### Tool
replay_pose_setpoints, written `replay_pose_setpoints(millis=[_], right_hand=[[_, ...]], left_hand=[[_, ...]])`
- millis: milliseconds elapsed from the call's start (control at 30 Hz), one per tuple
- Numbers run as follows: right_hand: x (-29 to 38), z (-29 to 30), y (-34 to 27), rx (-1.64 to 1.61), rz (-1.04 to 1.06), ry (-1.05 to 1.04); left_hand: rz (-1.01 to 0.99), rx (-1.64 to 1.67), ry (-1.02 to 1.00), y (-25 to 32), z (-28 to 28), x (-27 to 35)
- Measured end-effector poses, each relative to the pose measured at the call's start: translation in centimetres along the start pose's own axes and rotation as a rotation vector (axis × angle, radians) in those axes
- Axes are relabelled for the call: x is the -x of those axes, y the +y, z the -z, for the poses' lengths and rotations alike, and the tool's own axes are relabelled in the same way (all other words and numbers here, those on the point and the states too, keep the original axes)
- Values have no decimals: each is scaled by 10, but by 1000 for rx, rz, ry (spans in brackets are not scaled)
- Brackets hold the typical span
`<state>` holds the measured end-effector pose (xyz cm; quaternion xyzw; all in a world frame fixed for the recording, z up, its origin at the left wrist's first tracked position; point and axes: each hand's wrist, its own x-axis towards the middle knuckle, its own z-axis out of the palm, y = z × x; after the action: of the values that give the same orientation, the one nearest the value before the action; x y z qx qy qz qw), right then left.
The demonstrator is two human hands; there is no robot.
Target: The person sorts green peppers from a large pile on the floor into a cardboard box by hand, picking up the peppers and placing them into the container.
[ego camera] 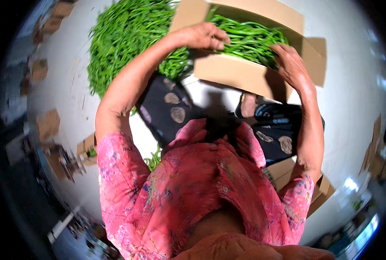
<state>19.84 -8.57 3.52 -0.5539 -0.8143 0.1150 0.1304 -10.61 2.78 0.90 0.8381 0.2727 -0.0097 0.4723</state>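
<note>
An open cardboard box (232, 70) with its flaps spread stands on the floor before me. Long green chili peppers (248, 40) fill it, lying mostly lengthwise. My left hand (209, 36) is at the box's left end, fingers bent over the peppers near the inner corner. At the right end, my right hand (287, 63) rests its fingertips on the peppers' edge; part of them is hidden by the wall and shadow. Whether either hand grips any peppers cannot be told. A large heap of loose green peppers (124, 42) spreads over the floor left of the box.
Another open cardboard box (282, 172) is beside my right elbow. A few peppers (154, 159) lie on the floor by my left side. Further cardboard boxes (48, 123) stand along the left. My foot (248, 105) is just below the filled box.
</note>
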Motion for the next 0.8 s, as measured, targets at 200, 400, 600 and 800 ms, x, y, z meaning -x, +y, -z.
replay_pose_setpoints(millis=[200,400,600,800], right_hand=[[0,-31,34,135,-194,-409],[-5,-40,21,262,-288,-650],[-6,-40,10,127,-163,-324],[-22,-36,-51,38,-36,-364]], left_hand=[[376,532,757,-68,40,177],[754,702,1118,-201,-93,351],[1111,1024,1416,-218,-232,356],[1123,735,1392,-278,-271,369]])
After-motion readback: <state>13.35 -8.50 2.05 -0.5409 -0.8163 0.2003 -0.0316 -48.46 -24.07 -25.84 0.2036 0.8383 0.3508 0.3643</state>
